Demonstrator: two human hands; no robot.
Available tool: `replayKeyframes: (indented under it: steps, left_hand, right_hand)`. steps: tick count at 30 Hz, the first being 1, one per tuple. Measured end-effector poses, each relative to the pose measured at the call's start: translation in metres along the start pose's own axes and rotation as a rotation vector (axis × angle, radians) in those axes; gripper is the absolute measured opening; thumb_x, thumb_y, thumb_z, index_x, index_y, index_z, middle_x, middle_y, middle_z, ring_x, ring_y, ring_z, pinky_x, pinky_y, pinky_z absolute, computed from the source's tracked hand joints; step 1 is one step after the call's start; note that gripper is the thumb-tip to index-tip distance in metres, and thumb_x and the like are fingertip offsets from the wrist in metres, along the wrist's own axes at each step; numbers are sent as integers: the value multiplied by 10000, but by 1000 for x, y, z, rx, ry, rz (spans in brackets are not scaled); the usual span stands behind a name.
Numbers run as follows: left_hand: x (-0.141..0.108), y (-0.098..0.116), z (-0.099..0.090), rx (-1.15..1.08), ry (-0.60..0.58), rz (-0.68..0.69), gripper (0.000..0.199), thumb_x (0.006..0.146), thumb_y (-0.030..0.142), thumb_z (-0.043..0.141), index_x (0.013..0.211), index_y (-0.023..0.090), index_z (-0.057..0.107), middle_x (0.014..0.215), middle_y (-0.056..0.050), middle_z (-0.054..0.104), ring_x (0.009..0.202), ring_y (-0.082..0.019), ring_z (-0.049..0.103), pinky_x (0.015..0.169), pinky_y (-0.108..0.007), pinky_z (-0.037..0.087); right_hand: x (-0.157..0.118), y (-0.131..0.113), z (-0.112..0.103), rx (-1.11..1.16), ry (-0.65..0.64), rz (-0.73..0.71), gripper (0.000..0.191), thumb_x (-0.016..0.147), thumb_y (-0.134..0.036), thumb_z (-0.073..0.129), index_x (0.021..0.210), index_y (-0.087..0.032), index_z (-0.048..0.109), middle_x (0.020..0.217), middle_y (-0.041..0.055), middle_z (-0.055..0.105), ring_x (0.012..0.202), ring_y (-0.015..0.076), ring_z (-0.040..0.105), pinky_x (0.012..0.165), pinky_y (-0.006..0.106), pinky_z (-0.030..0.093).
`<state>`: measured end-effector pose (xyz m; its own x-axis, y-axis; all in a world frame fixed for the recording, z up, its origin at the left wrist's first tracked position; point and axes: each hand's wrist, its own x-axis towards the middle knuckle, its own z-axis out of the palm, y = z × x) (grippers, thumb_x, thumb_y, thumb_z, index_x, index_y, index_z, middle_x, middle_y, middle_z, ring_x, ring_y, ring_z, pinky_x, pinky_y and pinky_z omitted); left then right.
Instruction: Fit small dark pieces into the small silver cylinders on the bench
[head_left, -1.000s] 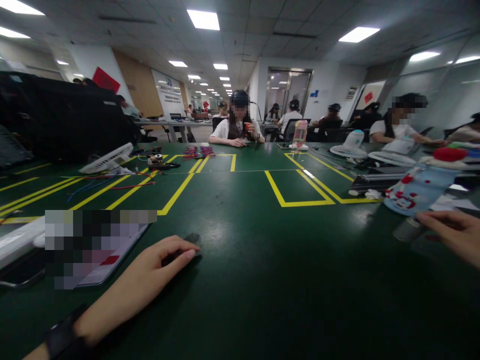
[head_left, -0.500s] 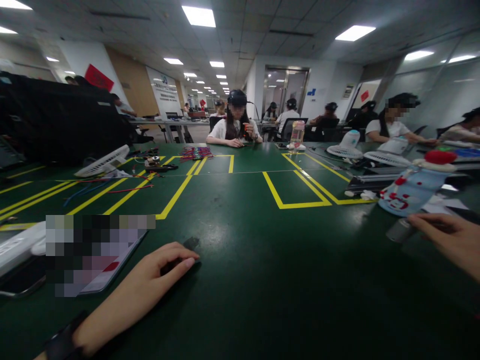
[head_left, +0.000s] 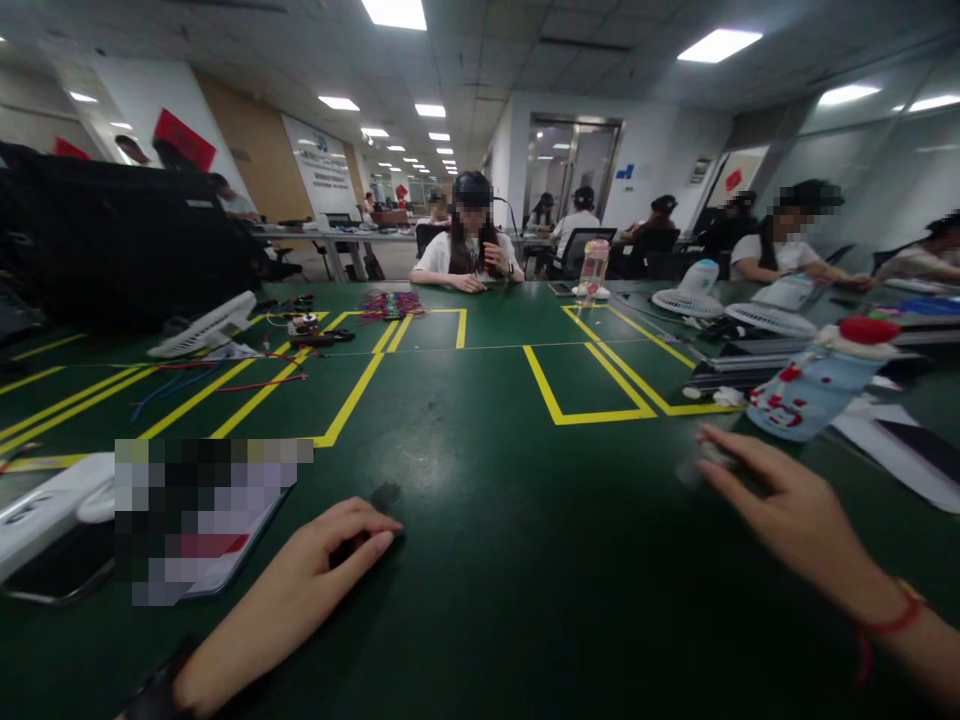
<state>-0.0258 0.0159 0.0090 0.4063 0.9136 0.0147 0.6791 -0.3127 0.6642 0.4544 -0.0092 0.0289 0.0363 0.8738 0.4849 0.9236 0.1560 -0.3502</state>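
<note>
Greyish object (head_left: 693,467), too blurred to read, is pinched in your right hand (head_left: 791,515); your left hand (head_left: 326,555) is loosely curled, hold unclear.

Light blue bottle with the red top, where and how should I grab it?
Probably grip the bottle around its body, below the red top, from the near side with the right hand. The body looks rounded, its near side uncovered, while dark bars lie at its left and paper at its right. That hand seems to pinch something small; empty it first.
</note>
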Motion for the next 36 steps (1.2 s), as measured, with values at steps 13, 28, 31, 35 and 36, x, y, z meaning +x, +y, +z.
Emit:
replayKeyframes:
  steps: [13,28,31,35,36]
  left_hand:
    - [10,41,11,-14,124,29,219,930,351,502,1068,280,656,1053,-25,634,955,-212,601,855,-356,495]
    - [45,78,32,-102,118,129,120,876,275,615,910,283,730,950,-21,630,905,-199,596,797,-323,487]
    - [48,71,46,6,22,145,112,852,269,651,897,307,746,996,-18,646,934,-216,587,816,-357,470]
    - [50,69,54,19,-8,158,174,843,280,663,994,340,728,1048,-21,659,981,-237,582,857,-393,460]
    - [48,68,51,-9,-12,153,213,854,284,650,1050,344,707,1083,-23,652,1008,-236,581,883,-393,461]
  right_hand:
    - [-6,-154,90,633,-527,-207,618,780,-318,665,1309,-187,372,1163,71,554,1054,145,548,954,321,455]
    - [-1,-140,87,566,-519,-191,319,735,-165,571,1046,-187,502,953,25,560,823,117,528,744,266,443]
    - [-4,-137,92,553,-488,-227,449,734,-168,568,1167,-197,451,1087,48,537,970,142,522,875,307,438]
    - [-6,-138,91,526,-491,-273,435,785,-208,555,1204,-234,440,1110,35,539,1004,134,527,906,295,446]
    - [-6,-134,88,507,-486,-257,413,800,-221,547,1198,-236,440,1097,32,547,986,127,539,886,278,460]
